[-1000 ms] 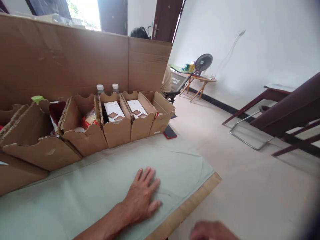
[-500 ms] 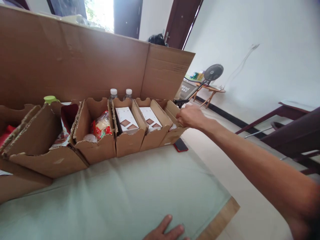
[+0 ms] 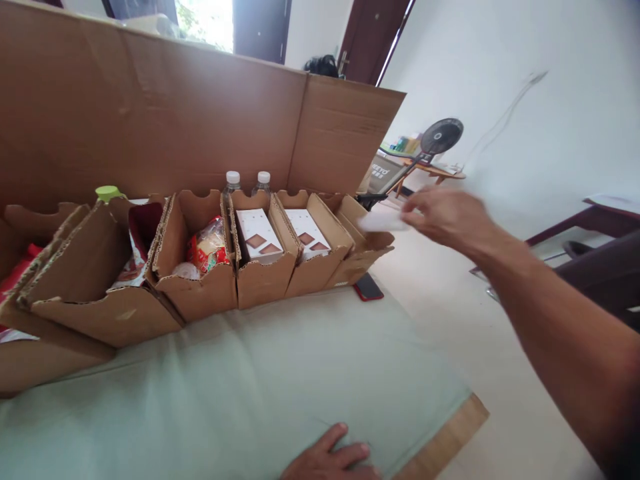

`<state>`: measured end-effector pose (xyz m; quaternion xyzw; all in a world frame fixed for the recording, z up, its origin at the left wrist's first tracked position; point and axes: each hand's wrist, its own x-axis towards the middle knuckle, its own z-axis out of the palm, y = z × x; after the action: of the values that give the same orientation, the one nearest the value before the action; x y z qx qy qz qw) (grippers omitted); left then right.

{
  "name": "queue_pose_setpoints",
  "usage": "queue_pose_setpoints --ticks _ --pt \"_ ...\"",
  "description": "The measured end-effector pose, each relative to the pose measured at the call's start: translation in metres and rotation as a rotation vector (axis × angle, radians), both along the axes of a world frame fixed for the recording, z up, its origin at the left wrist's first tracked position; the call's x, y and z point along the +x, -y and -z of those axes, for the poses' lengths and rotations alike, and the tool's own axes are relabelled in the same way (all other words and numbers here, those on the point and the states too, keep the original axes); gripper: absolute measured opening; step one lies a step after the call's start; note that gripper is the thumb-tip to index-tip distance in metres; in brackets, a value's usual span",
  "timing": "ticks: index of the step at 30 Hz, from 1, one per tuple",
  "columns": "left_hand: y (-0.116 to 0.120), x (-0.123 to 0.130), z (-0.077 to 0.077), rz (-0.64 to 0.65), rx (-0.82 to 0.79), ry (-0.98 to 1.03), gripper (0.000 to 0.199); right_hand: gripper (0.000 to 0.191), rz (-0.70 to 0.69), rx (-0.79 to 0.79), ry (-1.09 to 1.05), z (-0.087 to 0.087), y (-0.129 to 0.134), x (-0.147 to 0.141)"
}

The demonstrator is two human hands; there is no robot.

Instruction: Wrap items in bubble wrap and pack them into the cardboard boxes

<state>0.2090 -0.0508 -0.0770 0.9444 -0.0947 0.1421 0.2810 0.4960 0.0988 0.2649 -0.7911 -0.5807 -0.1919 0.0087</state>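
My right hand [image 3: 447, 217] is closed on a white item [image 3: 384, 221], blurred by motion, just above and right of the rightmost cardboard bin [image 3: 350, 263]. My left hand [image 3: 333, 457] rests on the green cloth [image 3: 240, 380] near the bottom edge, fingers spread, holding nothing. Two bins to the left of the rightmost one each hold a white box with brown shapes [image 3: 259, 235]. Farther left, another bin holds a red and clear food packet [image 3: 209, 245].
A tall cardboard panel [image 3: 200, 120] stands behind the bins, with two capped bottles [image 3: 263, 180] before it. A dark phone [image 3: 369, 287] lies by the rightmost bin. Beyond are a fan [image 3: 442, 136] and a dark chair [image 3: 595, 267].
My right hand has lifted out of the rightmost bin and moved right, with the white item now showing in its fingers. My left hand stays on the cloth. The view has shifted slightly.
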Motion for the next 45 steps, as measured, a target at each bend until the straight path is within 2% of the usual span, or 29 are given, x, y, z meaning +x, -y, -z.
queue_pose_setpoints --ticks 2,4,5,7,9,11,13,15,17,20,22,25,27,29,32,36,41,43,45 --pt "-0.006 -0.006 -0.011 0.039 -0.152 -0.054 0.029 0.024 -0.012 0.211 -0.11 -0.008 0.048 -0.004" --pt "-0.014 -0.012 -0.028 0.003 -0.409 -0.069 0.036 0.02 -0.1 0.48 -0.496 0.009 0.094 -0.018" --pt "-0.018 -0.016 -0.038 -0.054 -0.575 -0.067 0.047 0.02 -0.144 0.533 -0.706 0.027 0.112 -0.029" --pt "-0.026 -0.023 -0.064 -0.234 -0.935 -0.051 0.071 0.022 -0.173 0.572 -1.097 0.072 0.14 -0.058" --pt "-0.034 -0.032 -0.091 -0.335 -1.273 0.005 0.09 0.023 -0.146 0.562 -1.346 0.121 0.157 -0.095" --pt "-0.039 -0.044 -0.114 -0.429 -1.491 0.138 0.102 0.018 -0.142 0.581 -1.354 0.163 0.167 -0.137" --pt "-0.04 -0.06 -0.13 -0.552 -1.672 0.255 0.093 0.011 -0.242 0.593 -1.178 0.194 0.175 -0.176" --pt "-0.036 -0.08 -0.137 -0.696 -1.81 0.338 0.075 0.01 -0.432 0.57 -0.965 0.215 0.181 -0.206" --pt "-0.032 -0.099 -0.135 -0.877 -1.885 0.391 0.062 0.014 -0.616 0.511 -0.834 0.227 0.186 -0.227" --pt "-0.026 -0.123 -0.121 -1.139 -1.881 0.466 0.059 0.018 -0.709 0.405 -0.872 0.231 0.193 -0.245" --pt "-0.025 -0.134 -0.112 -1.227 -1.824 0.505 0.058 0.023 -0.697 0.393 -0.944 0.226 0.196 -0.257" --pt "-0.024 -0.142 -0.106 -1.243 -1.735 0.476 0.052 0.031 -0.734 0.381 -0.939 0.216 0.195 -0.279" --pt "-0.025 -0.146 -0.106 -1.217 -1.7 0.451 0.044 0.035 -0.763 0.29 -0.888 0.214 0.189 -0.292" --pt "-0.025 -0.151 -0.108 -1.196 -1.654 0.433 0.035 0.044 -0.73 0.189 -0.87 0.217 0.181 -0.297" --pt "-0.024 -0.16 -0.111 -1.125 -1.62 0.442 0.025 0.056 -0.617 0.099 -1.012 0.225 0.17 -0.29" --pt "-0.021 -0.169 -0.123 -1.003 -1.755 0.472 0.021 0.067 -0.497 0.035 -1.445 0.231 0.163 -0.278" --pt "-0.019 -0.17 -0.145 -0.725 -1.931 0.386 0.01 0.061 -0.478 -0.059 -2.084 0.23 0.164 -0.281" --pt "-0.018 -0.169 -0.151 -0.615 -2.025 0.346 0.008 0.061 -0.434 -0.049 -2.25 0.229 0.167 -0.281" --pt "-0.018 -0.17 -0.154 -0.538 -2.128 0.306 0.008 0.057 -0.339 0.009 -2.328 0.23 0.169 -0.276"
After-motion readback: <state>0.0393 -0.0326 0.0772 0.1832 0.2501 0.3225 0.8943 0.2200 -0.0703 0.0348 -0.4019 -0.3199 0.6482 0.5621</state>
